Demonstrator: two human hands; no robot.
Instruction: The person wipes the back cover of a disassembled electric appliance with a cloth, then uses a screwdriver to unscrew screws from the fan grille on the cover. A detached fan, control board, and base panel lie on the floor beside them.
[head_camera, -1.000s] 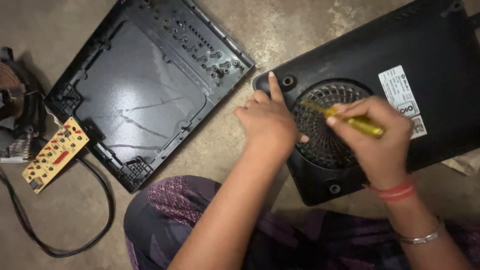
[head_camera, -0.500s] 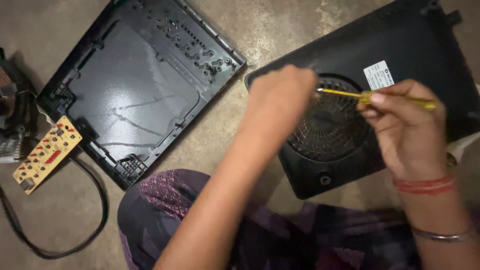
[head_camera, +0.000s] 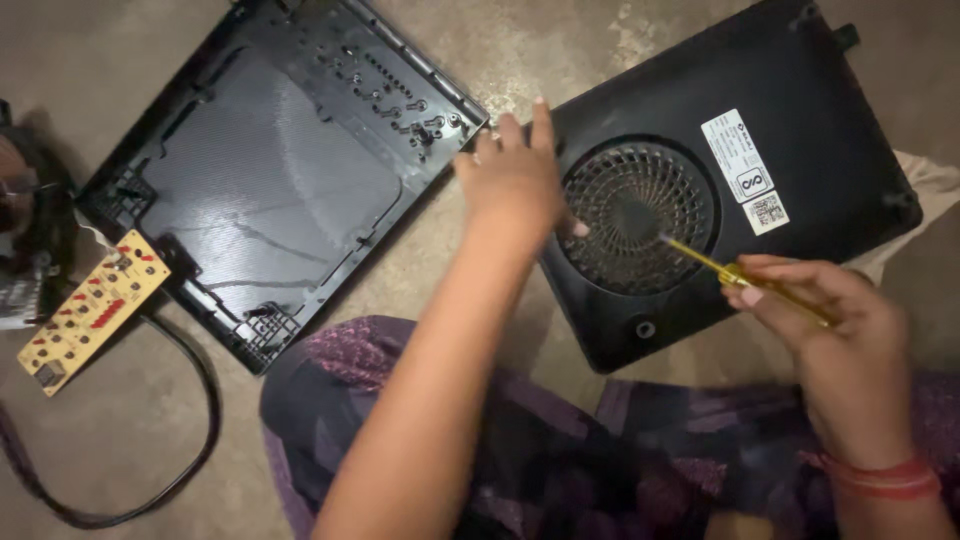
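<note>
A black appliance housing (head_camera: 800, 80) lies upside down on the floor, its round vent grille (head_camera: 640, 215) facing up. My left hand (head_camera: 515, 175) rests on the housing's left edge, fingers spread, thumb at the grille's rim. My right hand (head_camera: 825, 330) grips a yellow-handled screwdriver (head_camera: 735, 275); its tip points at the grille's lower right part. A white label (head_camera: 750, 170) sits to the right of the grille.
A second black cover panel (head_camera: 270, 190) lies inside up at the left. A yellow circuit board (head_camera: 90, 310) with a black cable (head_camera: 195, 440) lies at the lower left. My patterned clothing (head_camera: 500, 450) fills the bottom. Bare concrete floor (head_camera: 570, 40) surrounds everything.
My right hand has drawn back down and to the right with the screwdriver. My left hand has slid off the grille to the housing's left edge.
</note>
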